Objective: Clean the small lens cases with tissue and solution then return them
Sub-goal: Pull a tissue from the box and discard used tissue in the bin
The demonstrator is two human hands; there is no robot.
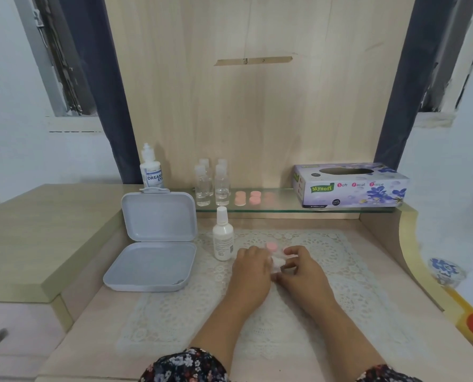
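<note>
Both hands meet over the lace mat (340, 285) in the middle of the desk. My left hand (250, 271) and my right hand (303, 267) pinch a small white tissue (278, 261) between their fingertips. A pink lens case cap (271, 246) lies on the mat just beyond the fingers. A second pink piece (287, 250) shows at my right fingertips; whether it is held is unclear. A white solution bottle (223, 235) stands upright just left of my left hand. Two pink lens cases (247, 197) sit on the glass shelf (285, 209).
An open grey box (154, 244) lies at the left of the mat. On the shelf stand several clear small bottles (212, 183) and a purple tissue box (351, 186). A larger lens solution bottle (151, 168) stands behind the grey box.
</note>
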